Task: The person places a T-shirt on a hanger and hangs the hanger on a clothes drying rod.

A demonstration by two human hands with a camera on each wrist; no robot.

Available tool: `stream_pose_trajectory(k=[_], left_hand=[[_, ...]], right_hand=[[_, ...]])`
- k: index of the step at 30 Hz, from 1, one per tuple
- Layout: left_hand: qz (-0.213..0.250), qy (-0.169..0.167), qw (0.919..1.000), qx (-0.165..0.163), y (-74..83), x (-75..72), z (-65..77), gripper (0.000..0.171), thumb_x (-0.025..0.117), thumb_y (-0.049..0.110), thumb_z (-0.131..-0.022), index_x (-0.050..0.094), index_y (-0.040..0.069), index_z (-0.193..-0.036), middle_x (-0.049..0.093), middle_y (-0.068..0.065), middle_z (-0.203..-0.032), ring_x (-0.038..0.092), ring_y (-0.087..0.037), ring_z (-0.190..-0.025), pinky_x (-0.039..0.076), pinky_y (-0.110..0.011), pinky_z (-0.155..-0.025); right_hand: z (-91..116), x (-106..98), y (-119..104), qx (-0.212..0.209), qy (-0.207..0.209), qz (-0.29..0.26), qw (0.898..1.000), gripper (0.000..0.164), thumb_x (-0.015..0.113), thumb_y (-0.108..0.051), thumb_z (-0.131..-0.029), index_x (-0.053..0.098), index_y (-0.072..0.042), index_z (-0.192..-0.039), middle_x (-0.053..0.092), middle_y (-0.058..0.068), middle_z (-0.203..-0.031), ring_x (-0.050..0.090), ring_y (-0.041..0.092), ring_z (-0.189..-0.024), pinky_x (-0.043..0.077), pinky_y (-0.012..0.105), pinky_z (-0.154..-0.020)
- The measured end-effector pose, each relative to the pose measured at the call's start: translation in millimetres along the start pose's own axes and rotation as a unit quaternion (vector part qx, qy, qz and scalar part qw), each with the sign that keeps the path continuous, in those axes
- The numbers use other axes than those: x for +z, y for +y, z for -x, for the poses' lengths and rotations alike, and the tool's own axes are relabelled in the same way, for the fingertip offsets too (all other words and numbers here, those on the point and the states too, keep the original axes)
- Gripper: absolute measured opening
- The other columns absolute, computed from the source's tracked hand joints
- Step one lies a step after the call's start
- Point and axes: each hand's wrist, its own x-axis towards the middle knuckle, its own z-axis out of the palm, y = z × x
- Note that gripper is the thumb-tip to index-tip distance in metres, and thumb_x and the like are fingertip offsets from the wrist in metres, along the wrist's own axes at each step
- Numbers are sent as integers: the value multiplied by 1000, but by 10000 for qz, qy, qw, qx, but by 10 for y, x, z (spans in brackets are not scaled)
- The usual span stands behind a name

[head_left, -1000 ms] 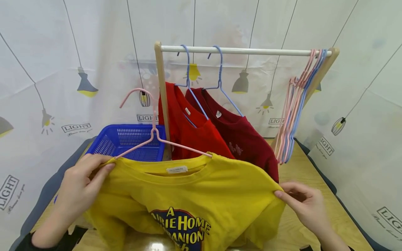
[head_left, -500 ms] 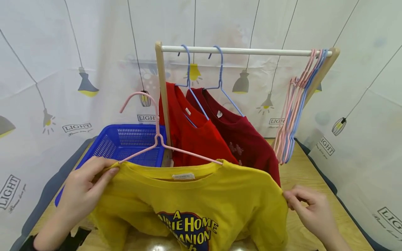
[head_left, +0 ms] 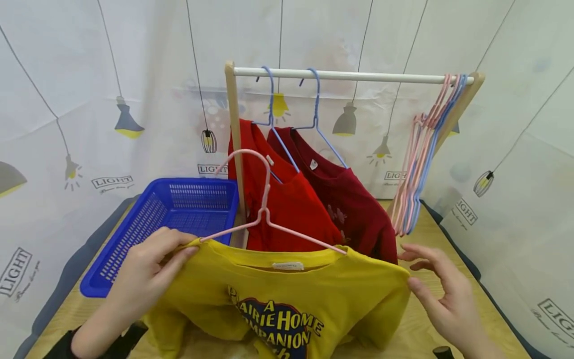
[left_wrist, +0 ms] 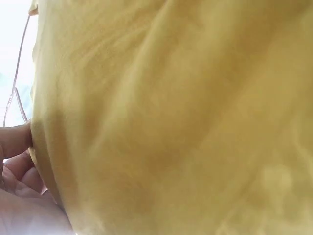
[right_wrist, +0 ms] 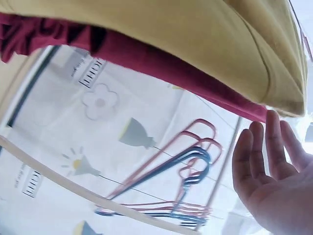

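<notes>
A yellow printed T-shirt (head_left: 358, 289) hangs on a pink hanger (head_left: 264, 212), whose hook and upper arms stick out of the neck opening. At the collar's left side my left hand (head_left: 145, 271) pinches the shirt's edge between thumb and fingers, close to one hanger arm. My right hand (head_left: 450, 301) is beside the other shoulder with its fingers spread and extended, the thumb tip at the cloth's edge. In the right wrist view those fingers (right_wrist: 274, 147) look straight and hold nothing. The hanger's ends are hidden inside the shirt.
Behind stands a clothes rack with a white rail (head_left: 358, 76). A red shirt (head_left: 287, 214) and a dark red shirt (head_left: 358, 199) hang there on blue hangers. Several pink and blue hangers (head_left: 426, 149) crowd its right end. A blue basket (head_left: 134, 224) sits left on the wooden table.
The shirt and hanger have moved right and a little down, with the left hand along with them. My right hand has let go of the shoulder and its fingers have spread.
</notes>
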Motion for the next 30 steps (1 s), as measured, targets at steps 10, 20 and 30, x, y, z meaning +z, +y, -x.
stream_pose_trajectory(k=[10,20,30], left_hand=[[438,-336,9982,223,159,314,-132,26,67,-2,-83,67,22,-93,53,14,-75,41,0,-66,35,-13,-55],[733,-734,9944,198,300,546,-244,13,65,8,-88,69,19,-94,62,11,-82,49,-1,-71,44,-18,-60],[1124,-1726,9781,316,549,737,-473,19,57,28,-95,66,23,-110,66,15,-103,60,0,-97,51,-25,-81]], right_hand=[[-33,-16,-235,-423,-704,1196,9894,39,80,-16,-74,68,-19,-111,62,-8,-103,46,5,-96,36,10,-84],[59,-121,-240,-26,-211,1157,9931,26,77,3,-73,70,-14,-90,65,-8,-77,45,-9,-59,39,7,-53],[200,-508,-135,757,186,1645,9833,25,72,11,-73,68,-8,-87,54,-16,-71,37,-8,-53,32,10,-46]])
